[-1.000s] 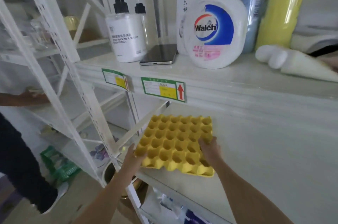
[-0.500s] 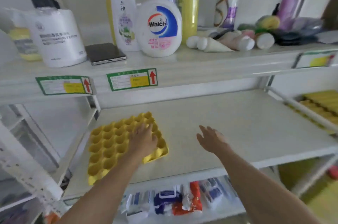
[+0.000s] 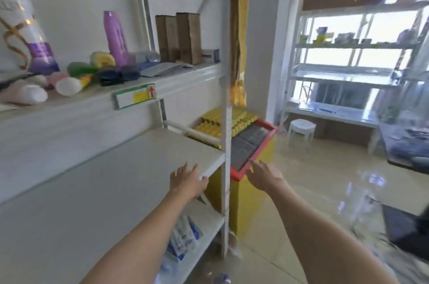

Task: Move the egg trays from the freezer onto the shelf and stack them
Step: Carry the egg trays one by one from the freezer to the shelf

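Note:
A pile of yellow egg trays (image 3: 210, 124) lies on top of the yellow chest freezer (image 3: 255, 142) with a red-framed lid, just past the right end of the white shelf (image 3: 130, 167). A white upright post (image 3: 225, 144) partly hides the trays. My left hand (image 3: 188, 180) hovers over the shelf's front right corner, fingers spread, holding nothing. My right hand (image 3: 263, 173) reaches toward the freezer's near red corner, also spread and empty. The tray laid on the shelf earlier is out of view.
The upper shelf (image 3: 76, 98) carries bottles, brown boxes (image 3: 178, 39) and soft packets. Packaged goods (image 3: 185, 235) sit on the lower shelf. A white stool (image 3: 301, 129) and more white racks (image 3: 355, 68) stand across the glossy floor. A dark mat (image 3: 404, 225) lies at right.
Both hands have let go of the yellow tray on the shelf. The view has swung right, and both empty hands now stretch toward the freezer.

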